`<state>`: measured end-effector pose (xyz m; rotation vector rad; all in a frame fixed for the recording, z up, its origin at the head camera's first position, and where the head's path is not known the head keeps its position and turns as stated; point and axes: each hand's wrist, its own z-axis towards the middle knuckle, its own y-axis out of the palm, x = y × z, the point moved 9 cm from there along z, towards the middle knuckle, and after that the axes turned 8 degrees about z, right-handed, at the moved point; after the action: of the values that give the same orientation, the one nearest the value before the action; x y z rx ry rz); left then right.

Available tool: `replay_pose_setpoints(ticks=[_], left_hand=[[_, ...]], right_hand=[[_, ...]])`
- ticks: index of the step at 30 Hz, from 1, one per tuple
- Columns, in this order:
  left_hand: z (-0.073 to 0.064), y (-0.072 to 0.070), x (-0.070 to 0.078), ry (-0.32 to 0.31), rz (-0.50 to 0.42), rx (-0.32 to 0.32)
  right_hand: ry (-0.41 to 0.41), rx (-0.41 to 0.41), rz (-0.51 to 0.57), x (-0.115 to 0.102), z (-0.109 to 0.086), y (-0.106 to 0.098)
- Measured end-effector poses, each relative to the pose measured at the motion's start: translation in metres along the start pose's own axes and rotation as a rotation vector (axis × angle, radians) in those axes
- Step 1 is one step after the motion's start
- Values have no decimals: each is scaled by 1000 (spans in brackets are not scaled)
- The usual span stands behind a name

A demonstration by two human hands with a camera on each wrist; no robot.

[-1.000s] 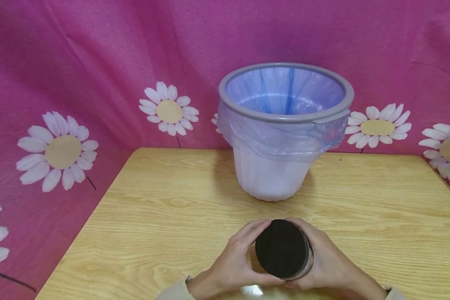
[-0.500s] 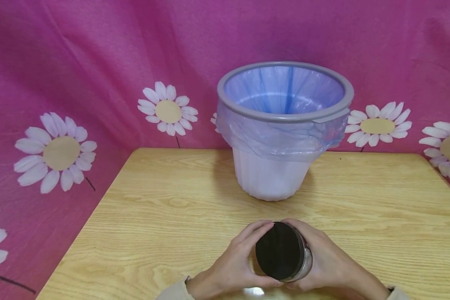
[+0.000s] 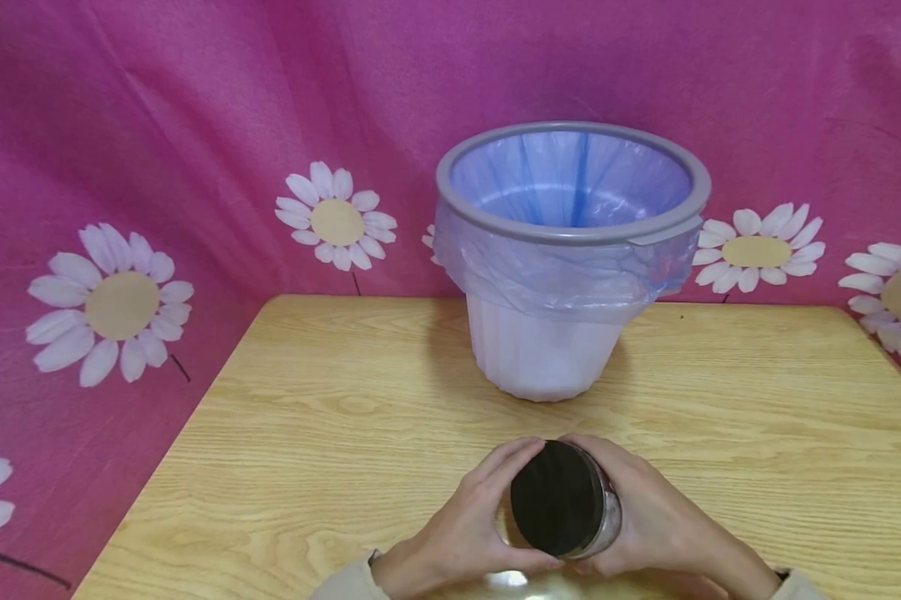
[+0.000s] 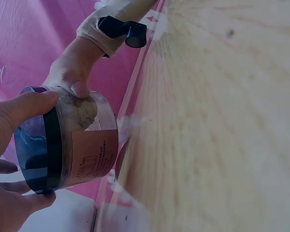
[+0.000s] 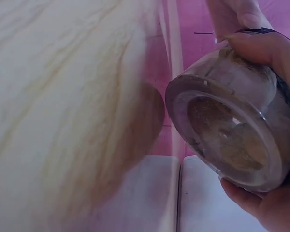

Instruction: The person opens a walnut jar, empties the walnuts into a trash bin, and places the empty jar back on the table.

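A clear jar with a black lid (image 3: 557, 498) is between both hands, close over the table's near part. My left hand (image 3: 465, 525) grips the lid, thumb on the near side and fingers on the far side. Around the jar's clear body, my right hand (image 3: 648, 512) curls its fingers and thumb. In the left wrist view the jar (image 4: 93, 154) lies on its side in the picture, with a pinkish-brown printed label and brownish contents. The right wrist view shows the jar's round base (image 5: 227, 133), clear of the table, with brown matter visible through it.
A white bin (image 3: 543, 354) with a grey rim and a bluish plastic liner (image 3: 570, 183) stands beyond the hands, near the table's back edge. The wood-grain table (image 3: 330, 433) meets a pink cloth (image 3: 390, 75) printed with daisies behind and to the left.
The jar has tipped slightly, its lid shifting a little left, so more of its clear side shows by the right hand. Both hands keep their grip and the bin stays put.
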<state>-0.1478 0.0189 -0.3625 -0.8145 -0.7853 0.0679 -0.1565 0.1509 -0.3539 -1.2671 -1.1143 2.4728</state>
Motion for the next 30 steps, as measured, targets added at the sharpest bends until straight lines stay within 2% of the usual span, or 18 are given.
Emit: replay_pose_setpoints(ticks=[4,9,16,21,28,30], left_hand=[[1,-1,1,5,7,-1],[1,-2,0,-9,14,-16],[3,-4,3,48,67,4],[4,-1,2,34,84,-43],[8,1,3,84,167,-94],[10,1,2,98,164,-103]], right_hand=[[-5,13,-32,-2,2,-1],[32,-5,-28,-2,4,-1],[81,-12,-79,-2,7,-2],[95,3,-134,-4,7,-3],[115,4,-174,-6,7,-4],[115,6,-173,-7,7,-3]])
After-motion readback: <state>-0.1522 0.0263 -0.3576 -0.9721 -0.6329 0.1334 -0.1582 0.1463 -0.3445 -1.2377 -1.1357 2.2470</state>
